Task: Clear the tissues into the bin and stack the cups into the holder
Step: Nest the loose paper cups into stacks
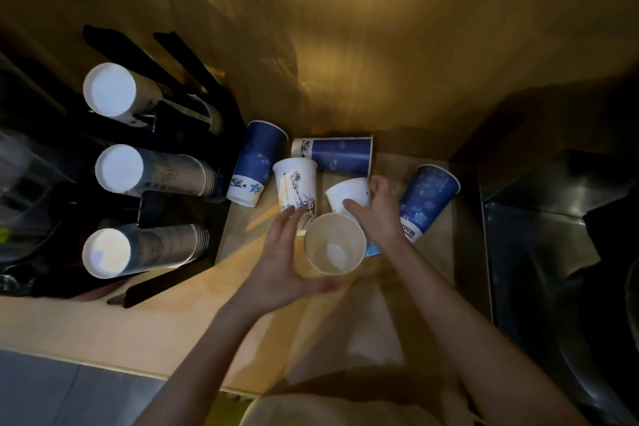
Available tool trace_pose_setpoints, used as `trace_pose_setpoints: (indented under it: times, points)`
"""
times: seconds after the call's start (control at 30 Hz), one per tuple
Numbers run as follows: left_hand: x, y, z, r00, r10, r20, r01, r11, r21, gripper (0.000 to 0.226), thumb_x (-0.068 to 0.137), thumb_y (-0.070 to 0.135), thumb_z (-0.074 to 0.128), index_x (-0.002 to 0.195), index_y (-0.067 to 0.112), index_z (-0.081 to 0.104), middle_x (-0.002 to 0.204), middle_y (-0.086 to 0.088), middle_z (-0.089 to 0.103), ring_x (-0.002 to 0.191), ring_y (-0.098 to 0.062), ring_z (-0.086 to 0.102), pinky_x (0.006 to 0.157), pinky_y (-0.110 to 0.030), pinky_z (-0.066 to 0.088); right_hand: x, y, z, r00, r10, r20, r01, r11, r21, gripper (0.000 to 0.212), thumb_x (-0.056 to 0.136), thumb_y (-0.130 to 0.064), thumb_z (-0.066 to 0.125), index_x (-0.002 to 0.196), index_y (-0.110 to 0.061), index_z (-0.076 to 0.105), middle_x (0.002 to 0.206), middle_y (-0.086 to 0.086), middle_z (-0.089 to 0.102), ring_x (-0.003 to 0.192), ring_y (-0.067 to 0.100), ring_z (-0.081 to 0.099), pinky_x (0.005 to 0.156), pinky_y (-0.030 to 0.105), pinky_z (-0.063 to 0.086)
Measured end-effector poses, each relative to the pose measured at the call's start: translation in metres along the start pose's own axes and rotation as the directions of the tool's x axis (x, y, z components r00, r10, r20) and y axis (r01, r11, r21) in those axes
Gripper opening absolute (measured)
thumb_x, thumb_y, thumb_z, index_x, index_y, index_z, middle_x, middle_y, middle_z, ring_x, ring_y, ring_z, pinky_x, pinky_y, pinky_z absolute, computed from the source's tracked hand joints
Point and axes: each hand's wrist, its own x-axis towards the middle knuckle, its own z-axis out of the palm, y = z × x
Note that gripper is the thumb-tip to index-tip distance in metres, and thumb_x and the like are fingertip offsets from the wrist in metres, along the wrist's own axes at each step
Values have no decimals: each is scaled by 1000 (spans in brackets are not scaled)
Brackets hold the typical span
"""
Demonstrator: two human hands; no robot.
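My left hand cups a white paper cup, its open mouth facing me, above the wooden counter. My right hand reaches past it with fingers spread, touching a small white cup lying on the counter. Around them lie a white cup with a statue drawing, two blue cups behind, and a blue cup to the right. At the left a black cup holder carries three stacks of cups. No tissues are visible.
A golden wall rises right behind the cups. A dark metal sink or bin sits at the right of the counter. The counter's front edge is close to my body.
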Motion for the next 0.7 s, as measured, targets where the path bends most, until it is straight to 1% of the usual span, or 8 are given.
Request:
trace_pose_setpoints:
  times: [0.1,0.2,0.27,0.37,0.43,0.53,0.63,0.7]
  points:
    - [24,2,-19,985,-136,-104,118,980,-159,78,67,58,59,134,25,36,142,-3,39,125,-16,39,106,-41,36,5,2,0,1000,20,5,-20,1000,-7,74,71,-27,76,131,-8,35,136,15,43,125,31,42,106,46,38]
    - [61,-3,-23,934,-280,-221,230,946,-227,55,82,47,56,126,16,47,130,-10,54,108,-17,51,87,-34,41,9,3,1,997,62,39,-64,997,33,78,69,-29,78,131,-12,35,135,13,45,122,30,45,104,46,41]
    - [85,-11,-18,880,-397,-262,351,913,-207,54,83,44,57,124,10,48,123,-13,59,101,-20,55,82,-32,41,12,3,2,995,89,56,-92,994,57,83,67,-31,79,133,-11,33,136,13,45,123,31,45,104,48,41]
    - [114,-22,-9,831,-519,-200,472,849,-238,60,76,42,66,119,5,49,119,-20,61,108,-33,57,96,-43,46,16,4,5,989,131,72,-136,988,78,85,66,-33,80,133,-10,33,135,14,46,121,32,46,101,44,42]
    - [124,-28,-2,808,-565,-167,534,822,-197,60,73,41,69,117,4,52,120,-20,60,111,-34,55,98,-44,45,16,5,7,983,154,96,-162,984,74,81,67,-34,79,130,-10,34,131,15,49,117,32,49,94,40,43]
    - [131,-35,5,783,-604,-150,566,791,-230,50,72,36,72,106,3,59,113,-19,65,102,-31,61,89,-39,50,17,7,8,973,189,134,-198,979,56,74,69,-35,77,126,-9,37,127,15,53,112,31,53,85,37,45]
    - [130,-38,8,775,-620,-121,573,770,-279,44,71,34,74,100,5,60,108,-20,67,96,-31,63,80,-37,50,17,6,9,972,186,145,-195,979,53,72,70,-33,77,126,-9,39,126,14,54,112,30,54,90,41,48]
    - [127,-38,5,776,-616,-134,569,776,-271,44,69,32,76,98,4,59,107,-20,66,95,-32,63,82,-38,51,17,5,8,969,195,154,-209,975,75,72,70,-32,77,127,-10,39,126,14,54,112,30,54,90,40,48]
